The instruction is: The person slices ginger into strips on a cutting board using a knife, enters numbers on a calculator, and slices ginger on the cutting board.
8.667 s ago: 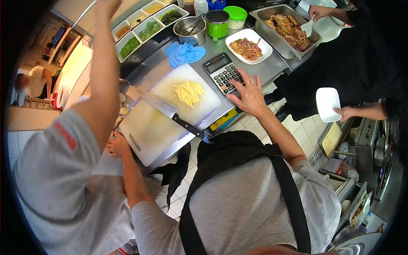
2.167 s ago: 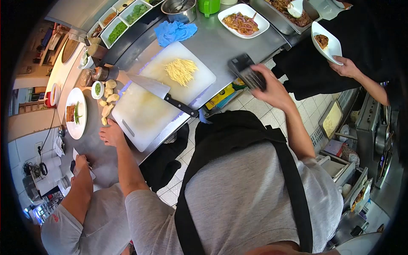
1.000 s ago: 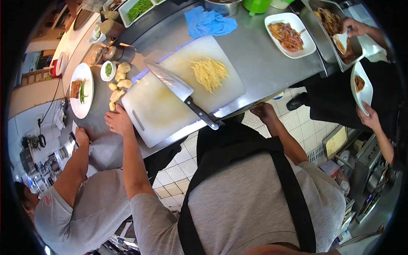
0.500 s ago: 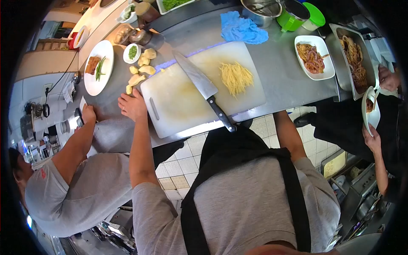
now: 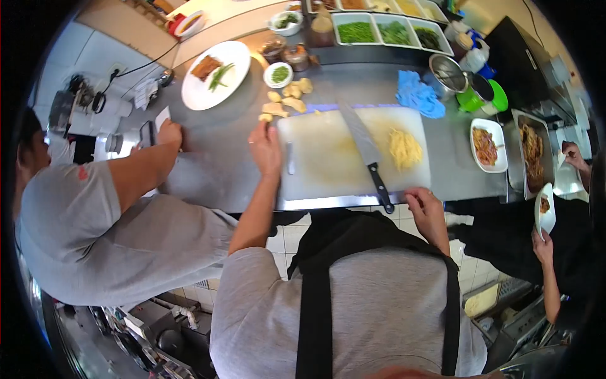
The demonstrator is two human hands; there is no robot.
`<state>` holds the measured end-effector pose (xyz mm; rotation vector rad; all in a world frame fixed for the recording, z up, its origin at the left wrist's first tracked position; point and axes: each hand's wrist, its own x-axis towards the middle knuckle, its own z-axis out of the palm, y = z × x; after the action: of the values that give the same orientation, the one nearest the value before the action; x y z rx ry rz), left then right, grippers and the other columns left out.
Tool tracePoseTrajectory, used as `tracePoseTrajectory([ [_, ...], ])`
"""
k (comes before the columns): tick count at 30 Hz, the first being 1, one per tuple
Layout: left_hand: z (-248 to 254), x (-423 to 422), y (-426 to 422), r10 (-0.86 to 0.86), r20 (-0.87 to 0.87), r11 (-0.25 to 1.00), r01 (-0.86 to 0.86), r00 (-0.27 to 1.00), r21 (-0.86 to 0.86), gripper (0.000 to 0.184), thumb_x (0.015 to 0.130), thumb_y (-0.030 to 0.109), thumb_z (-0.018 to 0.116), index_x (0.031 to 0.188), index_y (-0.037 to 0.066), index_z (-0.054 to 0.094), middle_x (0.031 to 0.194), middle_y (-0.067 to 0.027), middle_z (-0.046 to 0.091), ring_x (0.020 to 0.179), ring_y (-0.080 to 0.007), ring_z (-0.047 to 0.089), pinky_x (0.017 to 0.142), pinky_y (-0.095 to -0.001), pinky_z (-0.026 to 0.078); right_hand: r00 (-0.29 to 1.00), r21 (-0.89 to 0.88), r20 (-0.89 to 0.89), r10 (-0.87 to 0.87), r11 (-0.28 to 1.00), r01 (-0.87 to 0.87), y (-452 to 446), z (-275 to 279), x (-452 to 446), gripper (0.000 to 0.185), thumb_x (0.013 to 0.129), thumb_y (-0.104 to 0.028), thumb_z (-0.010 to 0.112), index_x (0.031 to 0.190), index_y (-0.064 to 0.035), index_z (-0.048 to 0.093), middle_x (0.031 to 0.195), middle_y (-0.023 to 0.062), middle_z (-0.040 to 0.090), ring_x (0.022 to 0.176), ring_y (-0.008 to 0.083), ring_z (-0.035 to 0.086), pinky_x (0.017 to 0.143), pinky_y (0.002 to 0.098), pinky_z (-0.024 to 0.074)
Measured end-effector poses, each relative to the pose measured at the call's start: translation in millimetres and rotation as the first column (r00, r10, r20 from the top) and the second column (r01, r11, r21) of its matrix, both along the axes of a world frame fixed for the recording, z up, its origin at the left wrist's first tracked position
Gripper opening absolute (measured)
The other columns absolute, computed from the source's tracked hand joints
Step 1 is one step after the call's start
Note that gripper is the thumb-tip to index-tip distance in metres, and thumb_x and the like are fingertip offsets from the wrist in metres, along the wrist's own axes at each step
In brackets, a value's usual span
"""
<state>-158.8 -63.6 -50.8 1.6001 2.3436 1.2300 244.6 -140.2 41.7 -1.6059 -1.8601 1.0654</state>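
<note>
My left hand (image 5: 265, 149) is beside the left edge of the white cutting board (image 5: 322, 161), its fingers extended and holding nothing visible. Just beyond the fingertips lie several peeled pieces that look like ginger (image 5: 276, 108). By the board's front right corner, my right hand (image 5: 427, 211) has loosely bent fingers and nothing visible in it. A chef's knife (image 5: 361, 136) rests across the board, blade pointing away, black handle jutting past the front edge. To its right sits a pile of thin pale yellow shreds (image 5: 404, 149).
Behind the board are a blue cloth (image 5: 418, 95), a small bowl of chopped greens (image 5: 278, 75) and an oval plate (image 5: 216, 76) with food. A pasta-like dish (image 5: 488, 146) stands right. One co-worker's hand (image 5: 169, 134) is at left; another co-worker holds a white bowl (image 5: 545, 211) at right.
The camera view has shifted, so the counter appears farther right. My right hand has come up into view at the counter's front edge. My left hand stays near the board's left side.
</note>
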Motion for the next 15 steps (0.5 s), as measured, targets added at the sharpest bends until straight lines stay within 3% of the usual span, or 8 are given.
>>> tracePoseTrajectory([
  [1, -7.1, 6.3, 0.3, 0.021, -0.102, 1.000, -0.019, 0.995, 0.024, 0.044, 0.093, 0.026, 0.054, 0.127, -0.002, 0.052, 0.124, -0.0228, 0.055, 0.118, -0.0401, 0.047, 0.103, -0.0474, 0.035, 0.996, 0.114, 0.091, 0.024, 0.993, -0.034, 7.9, -0.4, -20.1, 0.018, 0.093, -0.017, 0.062, 0.106, -0.0044, 0.065, 0.087, 0.0128, 0.064, 0.072, 0.0229, 0.065, 0.067, 0.0341, 0.0515],
  [2, -1.2, 13.7, 0.1, 0.039, -0.077, 0.999, -0.037, 0.996, 0.035, 0.045, 0.092, 0.027, 0.055, 0.127, -0.002, 0.051, 0.125, -0.0224, 0.055, 0.119, -0.0401, 0.046, 0.105, -0.0481, 0.033, 0.983, 0.225, 0.182, 0.033, 0.972, -0.074, 16.5, -0.1, -37.3, 0.021, 0.091, -0.017, 0.064, 0.109, -0.0051, 0.064, 0.089, 0.0139, 0.064, 0.072, 0.0246, 0.066, 0.067, 0.0348, 0.0519],
  [3, 6.0, 18.7, -2.0, 0.054, -0.052, 0.998, -0.052, 0.997, 0.044, 0.046, 0.092, 0.028, 0.056, 0.127, -0.002, 0.051, 0.125, -0.0220, 0.054, 0.120, -0.0400, 0.045, 0.106, -0.0488, 0.032, 0.939, 0.197, 0.337, 0.068, 0.970, -0.140, 24.1, 1.6, -51.0, 0.038, 0.087, -0.020, 0.068, 0.123, -0.0109, 0.057, 0.098, 0.0174, 0.062, 0.077, 0.0332, 0.066, 0.069, 0.0411, 0.0530],
  [6, 17.1, 17.4, -7.5, -0.021, 0.033, 0.995, 0.024, 0.999, -0.100, 0.049, 0.090, 0.028, 0.058, 0.128, -0.002, 0.049, 0.125, -0.0219, 0.053, 0.123, -0.0389, 0.044, 0.108, -0.0498, 0.029, 0.889, 0.253, 0.450, 0.082, 0.943, -0.215, 32.0, -5.5, -80.3, 0.049, 0.085, -0.021, 0.068, 0.131, -0.0132, 0.051, 0.102, 0.0180, 0.063, 0.082, 0.0355, 0.066, 0.071, 0.0449, 0.0532],
  [7, 21.3, 16.2, -9.8, -0.104, 0.044, 0.986, 0.109, 0.994, -0.128, 0.050, 0.089, 0.025, 0.060, 0.128, -0.003, 0.049, 0.124, -0.0219, 0.053, 0.123, -0.0385, 0.043, 0.108, -0.0503, 0.029, 0.883, 0.177, 0.457, 0.106, 0.962, -0.207, 34.8, -10.1, -85.7, 0.054, 0.085, -0.017, 0.065, 0.135, -0.0152, 0.046, 0.106, 0.0184, 0.062, 0.088, 0.0372, 0.066, 0.074, 0.0468, 0.0532],
  [10, 7.3, 17.9, -8.9, -0.139, -0.207, 0.988, 0.149, 0.968, 0.032, 0.048, 0.088, 0.024, 0.062, 0.125, -0.004, 0.051, 0.117, -0.0214, 0.056, 0.114, -0.0387, 0.048, 0.102, -0.0485, 0.035, 0.890, 0.161, 0.450, 0.069, 0.974, -0.157, 36.4, -15.4, -93.3, 0.054, 0.084, -0.011, 0.061, 0.135, -0.0142, 0.046, 0.104, 0.0203, 0.062, 0.090, 0.0390, 0.065, 0.076, 0.0483, 0.0522],
  [13, 6.5, 20.6, -8.7, -0.153, -0.165, 0.987, 0.160, 0.974, 0.029, 0.049, 0.086, 0.022, 0.063, 0.125, -0.005, 0.050, 0.120, -0.0224, 0.053, 0.115, -0.0394, 0.047, 0.102, -0.0485, 0.036, 0.952, 0.217, 0.304, 0.041, 0.970, -0.111, 34.5, -14.8, -94.7, 0.056, 0.082, -0.010, 0.056, 0.137, -0.0118, 0.046, 0.104, 0.0225, 0.061, 0.084, 0.0414, 0.064, 0.074, 0.0496, 0.0528],
  [15, 4.3, 23.6, -8.6, -0.188, -0.091, 0.982, 0.188, 0.978, -0.004, 0.052, 0.086, 0.022, 0.064, 0.126, -0.006, 0.049, 0.121, -0.0237, 0.051, 0.119, -0.0399, 0.044, 0.105, -0.0494, 0.032, 0.949, 0.212, 0.313, 0.031, 0.972, -0.102, 32.2, -9.5, -94.5, 0.056, 0.082, -0.010, 0.055, 0.137, -0.0110, 0.046, 0.104, 0.0232, 0.061, 0.084, 0.0426, 0.064, 0.074, 0.0502, 0.0527],
])
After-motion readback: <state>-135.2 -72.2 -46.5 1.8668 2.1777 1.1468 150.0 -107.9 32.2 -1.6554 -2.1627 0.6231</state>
